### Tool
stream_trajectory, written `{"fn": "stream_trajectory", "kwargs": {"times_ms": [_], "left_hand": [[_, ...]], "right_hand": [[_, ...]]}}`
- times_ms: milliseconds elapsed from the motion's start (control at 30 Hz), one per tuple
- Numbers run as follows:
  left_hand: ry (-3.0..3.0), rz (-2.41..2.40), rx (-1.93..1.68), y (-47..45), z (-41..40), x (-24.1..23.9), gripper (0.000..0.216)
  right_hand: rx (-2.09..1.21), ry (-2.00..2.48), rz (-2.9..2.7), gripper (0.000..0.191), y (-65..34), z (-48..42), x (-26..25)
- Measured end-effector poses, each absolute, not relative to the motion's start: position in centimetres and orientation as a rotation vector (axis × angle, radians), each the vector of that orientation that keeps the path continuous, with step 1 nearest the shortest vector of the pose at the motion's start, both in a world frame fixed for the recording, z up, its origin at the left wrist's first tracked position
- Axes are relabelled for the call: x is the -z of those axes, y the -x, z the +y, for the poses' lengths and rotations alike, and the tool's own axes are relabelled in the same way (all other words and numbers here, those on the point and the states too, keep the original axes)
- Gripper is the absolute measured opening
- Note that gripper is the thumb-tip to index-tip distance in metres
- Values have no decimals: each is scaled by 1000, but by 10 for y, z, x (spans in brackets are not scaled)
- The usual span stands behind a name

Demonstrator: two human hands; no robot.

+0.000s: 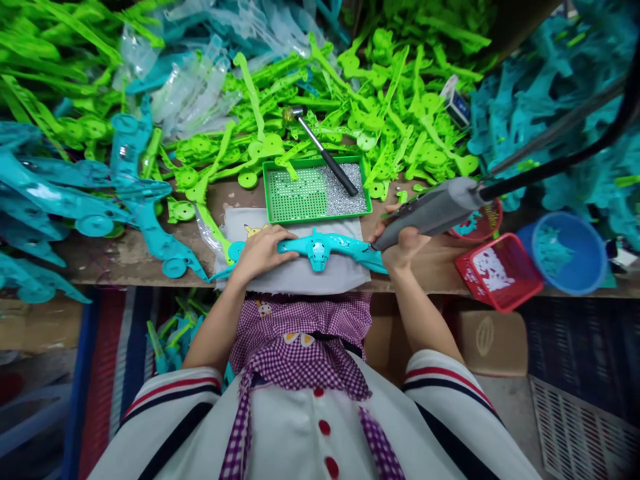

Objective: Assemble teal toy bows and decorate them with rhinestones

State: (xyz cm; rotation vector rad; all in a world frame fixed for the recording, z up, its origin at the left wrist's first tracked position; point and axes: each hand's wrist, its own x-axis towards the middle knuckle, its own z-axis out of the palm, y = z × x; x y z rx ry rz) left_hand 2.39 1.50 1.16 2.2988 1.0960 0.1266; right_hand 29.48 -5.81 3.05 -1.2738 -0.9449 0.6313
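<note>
– So, what's happening mid-frame?
– Left of centre, the left hand (pixel 267 252) is resting half-open over the long, glossy turquoise plastic part (pixel 320 247), which is lying mid-frame on pale grey cloth (pixel 295 280). Right of centre, the right hand (pixel 404 245) is gripping a grey, cylindrical corded driver (pixel 433 208).
– How's the part looking to handle?
– Probably light, stiff and slippery; its slim arms (pixel 345 245) are seeming safer holds than its raised middle (pixel 319 257).

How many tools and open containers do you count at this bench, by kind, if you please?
Hammer: 1
Grey power tool, in the right hand: 1
Green tray: 1
Red containers (square basket, round bowl): 2
Blue round tub: 1
Total: 6
</note>
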Motion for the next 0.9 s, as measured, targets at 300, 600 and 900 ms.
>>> {"fn": "stream_trajectory", "kwargs": {"times_ms": [300,600,900], "left_hand": [[-2286,1017,-371,-19,13,-9,37],[-2459,802,-641,-111,-28,-22,35],[-2316,782,-523,-162,-29,-11,12]], "right_hand": [[-631,1191,-907,77,-293,-66,-45],[-622,1165,-839,76,-284,-60,-61],[-652,1133,-780,85,-280,-59,-88]]}}
